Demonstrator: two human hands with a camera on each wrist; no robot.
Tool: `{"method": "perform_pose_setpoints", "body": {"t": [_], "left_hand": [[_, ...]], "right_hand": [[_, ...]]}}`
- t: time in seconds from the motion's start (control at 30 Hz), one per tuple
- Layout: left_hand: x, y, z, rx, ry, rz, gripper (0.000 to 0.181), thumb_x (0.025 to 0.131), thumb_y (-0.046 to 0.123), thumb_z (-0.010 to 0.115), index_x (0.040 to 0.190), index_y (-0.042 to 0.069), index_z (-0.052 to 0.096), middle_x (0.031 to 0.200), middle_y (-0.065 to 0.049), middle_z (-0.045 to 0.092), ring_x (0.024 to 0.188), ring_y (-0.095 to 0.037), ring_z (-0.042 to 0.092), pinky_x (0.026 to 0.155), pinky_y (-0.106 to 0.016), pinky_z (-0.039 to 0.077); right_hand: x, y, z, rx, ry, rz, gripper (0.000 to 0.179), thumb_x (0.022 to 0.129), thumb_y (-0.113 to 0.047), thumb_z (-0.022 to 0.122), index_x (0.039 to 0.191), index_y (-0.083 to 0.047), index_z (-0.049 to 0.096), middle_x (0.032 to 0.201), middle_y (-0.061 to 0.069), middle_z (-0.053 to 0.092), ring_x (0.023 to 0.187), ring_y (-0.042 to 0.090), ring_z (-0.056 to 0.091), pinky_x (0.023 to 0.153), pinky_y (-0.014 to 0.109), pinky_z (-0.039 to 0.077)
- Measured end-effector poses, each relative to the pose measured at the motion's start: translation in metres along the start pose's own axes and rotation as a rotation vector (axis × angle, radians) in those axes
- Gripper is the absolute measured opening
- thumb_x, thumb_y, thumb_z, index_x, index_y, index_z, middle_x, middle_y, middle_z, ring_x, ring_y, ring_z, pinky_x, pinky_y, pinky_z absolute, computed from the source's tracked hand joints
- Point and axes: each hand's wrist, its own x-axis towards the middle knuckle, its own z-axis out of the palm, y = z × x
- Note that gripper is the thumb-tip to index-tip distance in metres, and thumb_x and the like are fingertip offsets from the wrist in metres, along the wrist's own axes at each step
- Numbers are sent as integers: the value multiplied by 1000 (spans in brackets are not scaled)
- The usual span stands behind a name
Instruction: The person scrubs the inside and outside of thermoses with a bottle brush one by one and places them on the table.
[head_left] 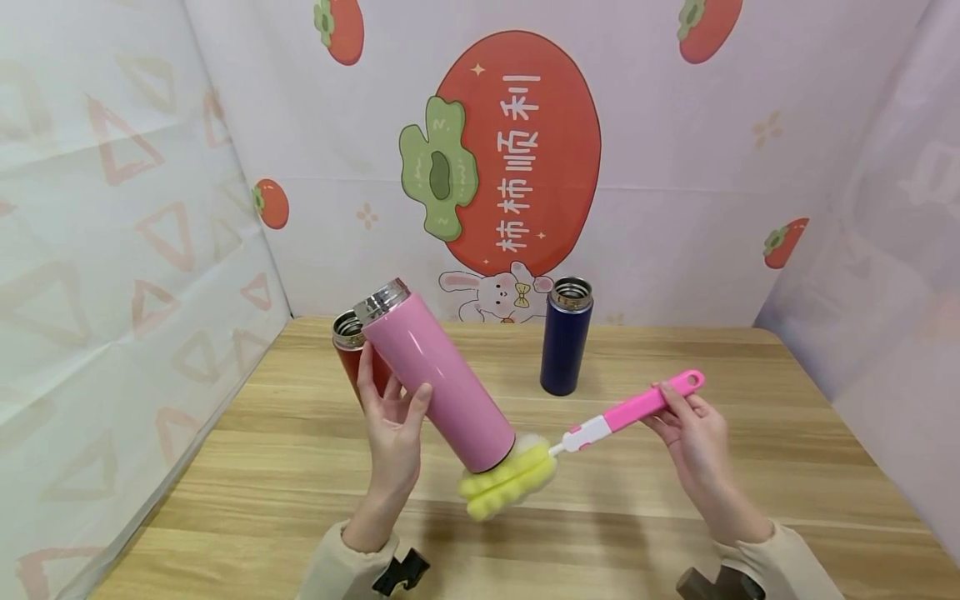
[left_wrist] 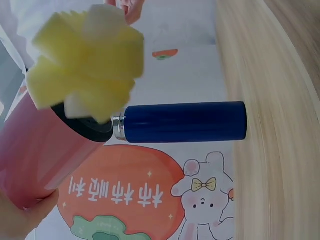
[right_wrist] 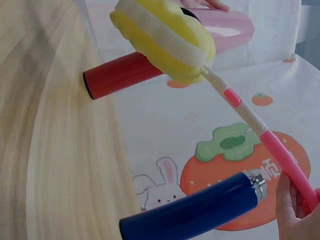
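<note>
My left hand (head_left: 395, 446) grips a pink thermos bottle (head_left: 442, 379) from below, thumb on the near side. The bottle is tilted above the table, its uncapped steel neck up to the left and its dark base down to the right. My right hand (head_left: 693, 433) pinches the pink handle of a bottle brush (head_left: 637, 407) near its looped end. The brush's yellow and white sponge head (head_left: 512, 479) is right at the bottle's base, overlapping it in the head view. In the left wrist view the sponge (left_wrist: 90, 65) hides part of that base.
A blue thermos bottle (head_left: 566, 342) without a cap stands upright at the back of the wooden table (head_left: 675, 517). A red open thermos bottle (head_left: 349, 350) stands behind my left hand, partly hidden. A printed cloth backdrop (head_left: 675, 208) rises behind the table and along its sides.
</note>
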Motion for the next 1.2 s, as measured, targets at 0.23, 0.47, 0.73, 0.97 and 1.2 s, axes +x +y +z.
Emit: {"method": "perform_pose_setpoints", "body": {"t": [0.23, 0.47, 0.73, 0.97, 1.2], "left_hand": [[1, -4, -8, 24, -31, 20, 77, 83, -10, 50, 142, 20, 10, 126, -13, 42, 108, -22, 49, 85, -28, 44], [0, -4, -11, 60, -42, -16, 78, 83, -11, 50, 142, 20, 9, 126, -13, 43, 108, -22, 50, 85, -28, 45], [-1, -6, -14, 61, -52, -44, 79, 80, -13, 53, 141, 19, 14, 123, -11, 46, 102, -21, 54, 82, -29, 46], [0, -14, -16, 113, -57, -58, 83, 75, -13, 59, 140, 20, 18, 121, -10, 48, 99, -20, 56, 81, -30, 47], [4, -27, -16, 215, -42, -73, 87, 71, -8, 67, 139, 20, 22, 113, -11, 49, 95, -20, 57, 79, -28, 48]], "right_hand": [[-1, -11, -15, 103, -21, -41, 13, 88, -4, 50, 86, 1, 62, 80, 11, 62, 74, 17, 63, 71, 28, 50], [1, -20, -31, 179, -11, -62, 16, 89, -1, 47, 87, 6, 62, 78, 14, 62, 73, 20, 63, 70, 30, 51], [4, -30, -42, 257, 36, -116, 13, 87, 2, 48, 86, 8, 60, 76, 18, 63, 72, 24, 64, 69, 33, 51], [1, -34, -47, 260, 74, -152, 11, 86, 3, 49, 86, 8, 59, 76, 18, 63, 70, 24, 64, 68, 33, 51], [19, -22, -98, 167, 124, -243, 13, 85, 4, 51, 95, 9, 57, 83, 20, 64, 77, 27, 65, 70, 37, 49]]}}
